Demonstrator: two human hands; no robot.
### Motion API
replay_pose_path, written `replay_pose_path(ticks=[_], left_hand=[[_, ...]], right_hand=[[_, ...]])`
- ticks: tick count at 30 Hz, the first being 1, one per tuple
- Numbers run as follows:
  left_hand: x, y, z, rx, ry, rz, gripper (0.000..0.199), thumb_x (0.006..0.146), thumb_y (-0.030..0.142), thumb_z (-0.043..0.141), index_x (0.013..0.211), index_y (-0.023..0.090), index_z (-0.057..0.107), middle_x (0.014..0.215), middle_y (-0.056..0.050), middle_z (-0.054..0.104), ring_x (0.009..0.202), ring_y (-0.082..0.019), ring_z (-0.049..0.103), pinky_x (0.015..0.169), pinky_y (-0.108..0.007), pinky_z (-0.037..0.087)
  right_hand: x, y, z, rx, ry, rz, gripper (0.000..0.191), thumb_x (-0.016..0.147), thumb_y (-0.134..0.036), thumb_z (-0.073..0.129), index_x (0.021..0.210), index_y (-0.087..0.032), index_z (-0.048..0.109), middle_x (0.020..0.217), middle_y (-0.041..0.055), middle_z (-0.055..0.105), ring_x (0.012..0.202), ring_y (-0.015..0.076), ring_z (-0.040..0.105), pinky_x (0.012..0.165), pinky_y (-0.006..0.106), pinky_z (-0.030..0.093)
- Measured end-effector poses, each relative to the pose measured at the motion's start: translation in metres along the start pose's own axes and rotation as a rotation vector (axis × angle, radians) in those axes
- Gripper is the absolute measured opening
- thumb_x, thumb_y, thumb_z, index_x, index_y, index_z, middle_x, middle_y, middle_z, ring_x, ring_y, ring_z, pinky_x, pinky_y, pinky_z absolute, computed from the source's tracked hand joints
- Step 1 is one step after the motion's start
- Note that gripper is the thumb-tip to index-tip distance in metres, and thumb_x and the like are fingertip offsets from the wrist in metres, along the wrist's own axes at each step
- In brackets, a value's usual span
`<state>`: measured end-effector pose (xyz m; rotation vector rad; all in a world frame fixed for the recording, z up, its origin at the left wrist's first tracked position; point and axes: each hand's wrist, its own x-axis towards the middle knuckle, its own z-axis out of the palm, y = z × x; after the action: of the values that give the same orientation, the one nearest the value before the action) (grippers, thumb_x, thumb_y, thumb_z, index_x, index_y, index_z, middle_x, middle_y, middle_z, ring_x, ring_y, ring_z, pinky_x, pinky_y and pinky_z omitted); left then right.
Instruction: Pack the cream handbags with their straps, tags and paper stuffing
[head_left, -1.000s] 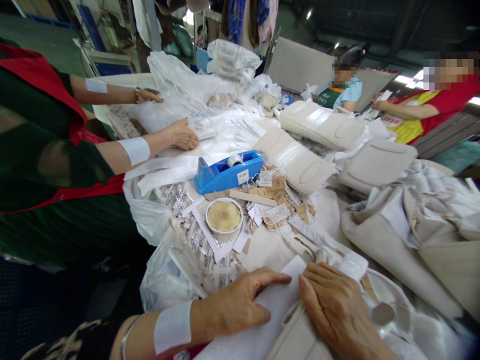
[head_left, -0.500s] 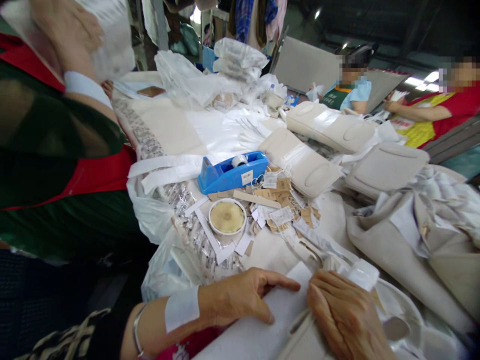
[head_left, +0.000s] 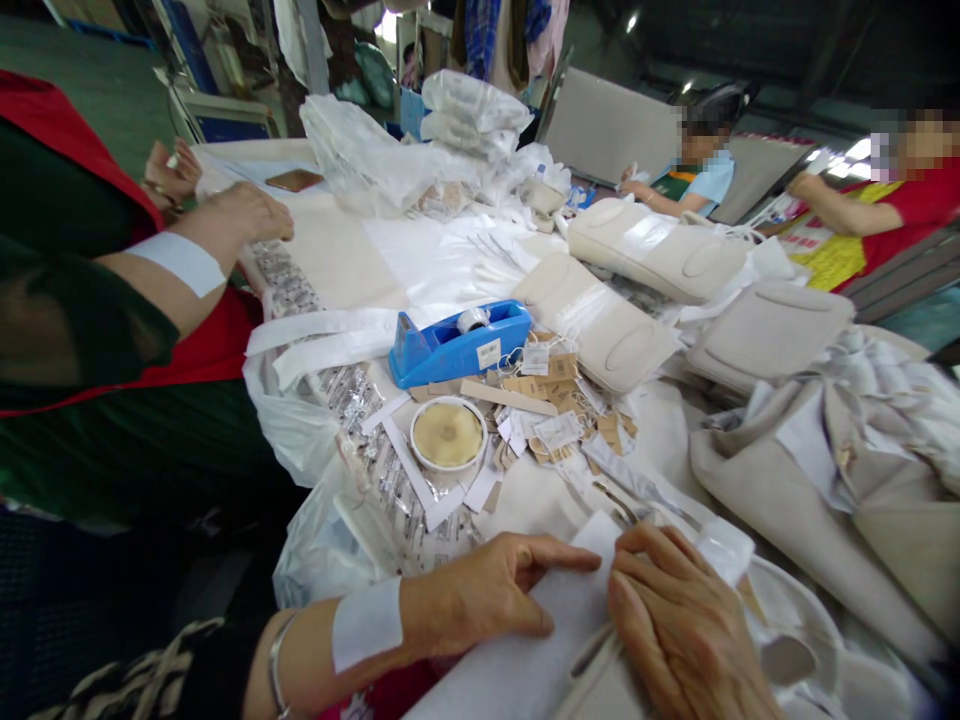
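Low in the view, my left hand lies on a white sheet, its index finger stretched out and thumb spread apart. My right hand is closed, fingers bent together over the upper part of a beige bag beside the sheet. Its fingertips, and exactly what they pinch, are hidden. A metal zip or clasp shows just beyond that hand. To its right are a clear plastic wrapped piece and a white round item with a hole.
A blue tape dispenser, a round tub of yellowish paste and scattered tags lie ahead. Beige bags and plastic bags fill the table beyond. A co-worker's arm reaches in from the left; two other people work across.
The co-worker on the left has lowered their arm to the table; the white bundle in that hand is out of view. My hands have barely moved.
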<state>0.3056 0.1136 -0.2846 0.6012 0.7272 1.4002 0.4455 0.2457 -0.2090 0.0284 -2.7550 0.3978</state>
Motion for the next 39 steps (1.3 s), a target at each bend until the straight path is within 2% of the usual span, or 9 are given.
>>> replay_pose_path(ticks=[7,11,16,20,22,25,31,34,39], left_hand=[[0.029,-0.012,0.005,0.359,-0.019,0.067,0.076,0.05,-0.002,0.048,0.122,0.017,0.066,0.122,-0.003,0.068,0.121,-0.029,0.056,0.109,-0.043,0.039],[0.035,-0.015,0.009,0.521,0.037,0.057,0.061,0.055,-0.003,0.048,0.111,0.01,0.067,0.11,-0.006,0.071,0.112,-0.028,0.06,0.104,-0.041,0.044],[-0.006,0.021,0.002,0.792,-0.051,0.19,0.06,0.076,-0.002,0.045,0.133,0.015,0.055,0.143,-0.01,0.053,0.134,-0.022,0.046,0.117,-0.037,0.031],[-0.059,0.046,-0.017,1.038,-0.187,0.161,0.066,0.08,-0.007,0.04,0.138,0.022,0.051,0.152,-0.007,0.044,0.139,-0.018,0.042,0.117,-0.035,0.033],[-0.075,0.047,-0.022,1.068,-0.266,0.182,0.057,0.086,-0.003,0.043,0.137,0.021,0.051,0.152,-0.01,0.043,0.141,-0.019,0.04,0.117,-0.034,0.034],[-0.079,0.036,-0.022,1.028,-0.318,0.271,0.036,0.094,0.009,0.047,0.128,0.016,0.057,0.142,-0.016,0.054,0.138,-0.021,0.044,0.115,-0.033,0.036],[-0.056,0.015,-0.01,0.991,-0.182,0.349,0.025,0.098,0.015,0.039,0.099,0.016,0.064,0.108,-0.013,0.068,0.108,-0.019,0.065,0.096,-0.027,0.05],[-0.051,0.011,-0.002,1.044,-0.071,0.31,0.02,0.096,0.014,0.044,0.094,0.017,0.063,0.094,-0.007,0.069,0.093,-0.016,0.066,0.086,-0.023,0.049],[-0.044,0.004,0.011,1.172,0.113,0.204,0.011,0.083,0.009,0.057,0.087,0.018,0.061,0.079,0.001,0.067,0.074,-0.013,0.063,0.071,-0.02,0.043]], right_hand=[[0.0,0.005,0.007,0.007,0.067,-0.031,0.032,0.093,-0.004,0.044,0.066,-0.02,0.051,0.063,0.0004,0.056,0.066,0.0155,0.048,0.07,0.032,0.033],[-0.006,0.009,0.019,-0.022,-0.056,0.058,0.032,0.098,-0.01,0.041,0.069,-0.02,0.051,0.063,0.0,0.056,0.061,0.0147,0.048,0.064,0.031,0.032],[-0.007,0.009,0.028,-0.059,-0.108,0.124,0.036,0.101,-0.016,0.038,0.067,-0.021,0.05,0.062,-0.0003,0.055,0.058,0.0145,0.049,0.062,0.03,0.03],[-0.005,0.008,0.029,-0.099,-0.112,0.122,0.04,0.101,-0.018,0.039,0.062,-0.021,0.048,0.056,-0.0012,0.049,0.052,0.0136,0.045,0.059,0.031,0.028],[-0.005,0.009,0.028,-0.108,-0.106,0.127,0.042,0.101,-0.019,0.04,0.06,-0.021,0.047,0.054,-0.0015,0.047,0.051,0.0132,0.044,0.058,0.031,0.027],[-0.007,0.009,0.028,-0.105,-0.108,0.129,0.041,0.101,-0.019,0.041,0.06,-0.021,0.046,0.054,-0.0016,0.046,0.05,0.0131,0.043,0.057,0.031,0.026],[-0.006,0.01,0.027,-0.067,-0.135,0.146,0.039,0.1,-0.018,0.042,0.061,-0.021,0.045,0.056,-0.0009,0.047,0.054,0.0136,0.044,0.058,0.031,0.028],[-0.003,0.009,0.023,0.037,-0.136,0.138,0.033,0.098,-0.014,0.045,0.066,-0.02,0.048,0.061,-0.0001,0.05,0.059,0.0134,0.047,0.06,0.03,0.031],[0.001,0.006,0.011,0.285,-0.124,0.067,0.011,0.095,-0.009,0.051,0.089,-0.018,0.056,0.089,0.0046,0.062,0.083,0.0145,0.054,0.074,0.028,0.04]])
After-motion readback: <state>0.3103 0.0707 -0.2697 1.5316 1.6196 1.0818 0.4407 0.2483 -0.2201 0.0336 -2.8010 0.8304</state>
